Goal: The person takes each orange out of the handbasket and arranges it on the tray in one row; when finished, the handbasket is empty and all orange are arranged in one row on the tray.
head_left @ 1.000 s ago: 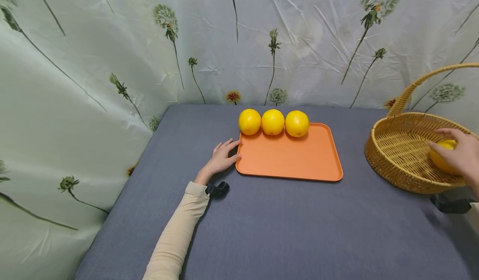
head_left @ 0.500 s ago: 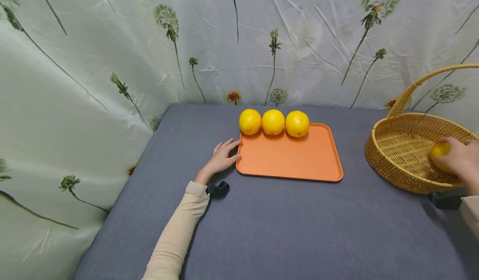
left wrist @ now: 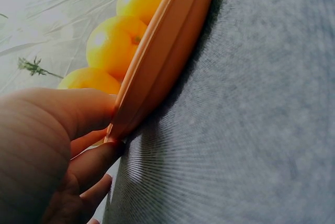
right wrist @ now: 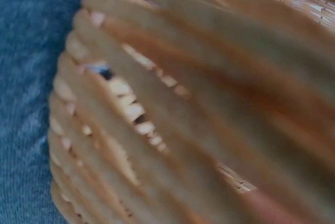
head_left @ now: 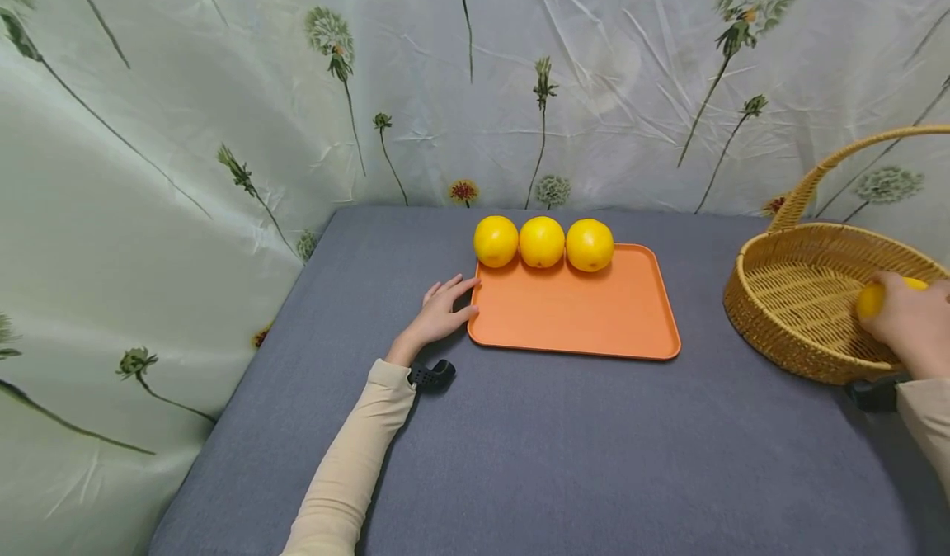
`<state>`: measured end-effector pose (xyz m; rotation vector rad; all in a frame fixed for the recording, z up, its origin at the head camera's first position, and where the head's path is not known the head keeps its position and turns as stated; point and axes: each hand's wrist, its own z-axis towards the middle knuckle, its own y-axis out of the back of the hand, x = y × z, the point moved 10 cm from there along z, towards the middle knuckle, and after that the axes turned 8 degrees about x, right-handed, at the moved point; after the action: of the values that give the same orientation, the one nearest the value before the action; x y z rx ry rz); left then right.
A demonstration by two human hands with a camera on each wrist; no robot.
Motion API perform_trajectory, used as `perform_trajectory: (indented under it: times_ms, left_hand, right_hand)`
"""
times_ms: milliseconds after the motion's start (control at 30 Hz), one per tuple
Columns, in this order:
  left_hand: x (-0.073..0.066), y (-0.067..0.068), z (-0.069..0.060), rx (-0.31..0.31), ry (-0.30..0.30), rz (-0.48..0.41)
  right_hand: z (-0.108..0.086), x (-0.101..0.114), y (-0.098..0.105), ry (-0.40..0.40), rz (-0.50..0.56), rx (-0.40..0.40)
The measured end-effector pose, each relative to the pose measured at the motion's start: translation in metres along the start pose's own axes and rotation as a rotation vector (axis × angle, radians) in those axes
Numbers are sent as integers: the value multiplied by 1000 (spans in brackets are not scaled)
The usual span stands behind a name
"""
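Observation:
In the head view my right hand point(head_left: 914, 325) grips an orange point(head_left: 870, 300) inside the wicker basket point(head_left: 794, 343) at the right, covering much of the fruit. The right wrist view is filled by the blurred basket weave point(right wrist: 157, 103), so the fingers are mostly hidden there. My left hand point(head_left: 439, 312) rests at the left edge of the orange tray point(head_left: 571, 317), thumb and fingertips touching its rim point(left wrist: 162, 51). Three oranges stand in a row along the tray's back edge: a left one point(head_left: 496, 242), a middle one point(head_left: 542, 242) and a right one point(head_left: 590, 246).
A grey-blue cloth point(head_left: 564, 457) covers the table. Behind and to the left hangs a pale curtain point(head_left: 416, 69) printed with dandelions. The basket's tall arched handle point(head_left: 816, 172) rises at its back left, partly out of frame.
My right hand has closed round the orange in the basket and shifted slightly left, its palm turning over the fruit. The left hand, tray and three oranges have stayed put.

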<state>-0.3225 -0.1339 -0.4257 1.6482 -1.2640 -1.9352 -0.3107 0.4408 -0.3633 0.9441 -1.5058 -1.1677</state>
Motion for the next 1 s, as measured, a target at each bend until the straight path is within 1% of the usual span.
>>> perform_trajectory:
  times_ms: [100,333,400,633,767,867,1000]
  left_hand:
    - [1,0,0,-4,5,2]
    - [2,-4,-2,22,12,-5]
    - [2,-4,-2,23,14,-10]
    - [2,-2,-1,6,11,-4]
    - [3,-1,0,7,15,-7]
    - [3,-1,1,9,19,-6]
    - [2,-1,1,11,17,-2]
  right_hand:
    - [0,3,5,29,11,-29]
    - [-5,1,2,4,82,37]
    - [-7,3,3,12,90,36]
    - [-11,15,12,35,121,-13]
    - [-15,23,16,57,163,-37]
    - [-17,29,18,82,200,-73]
    - [-20,36,21,109,221,-116]
